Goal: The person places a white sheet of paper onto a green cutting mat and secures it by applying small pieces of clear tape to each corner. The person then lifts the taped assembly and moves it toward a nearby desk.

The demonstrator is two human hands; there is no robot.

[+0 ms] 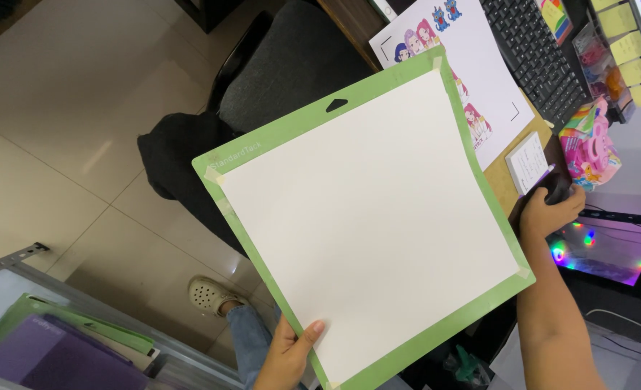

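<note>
My left hand (286, 355) grips the lower edge of a green cutting mat (284, 134) that has a blank white sheet (367, 217) taped to it at the corners. The mat is held up, tilted, and covers most of the middle of the view. My right hand (549, 211) reaches out past the mat's right edge and rests on a black computer mouse (557, 186) on the desk.
On the desk lie a printed sheet of cartoon stickers (472, 50), a black keyboard (533, 50), a small white notepad (528, 162), a pink toy (589, 144) and yellow sticky notes (631, 47). A dark chair (284, 65) stands below. A metal shelf with green and purple mats (46, 339) is at lower left.
</note>
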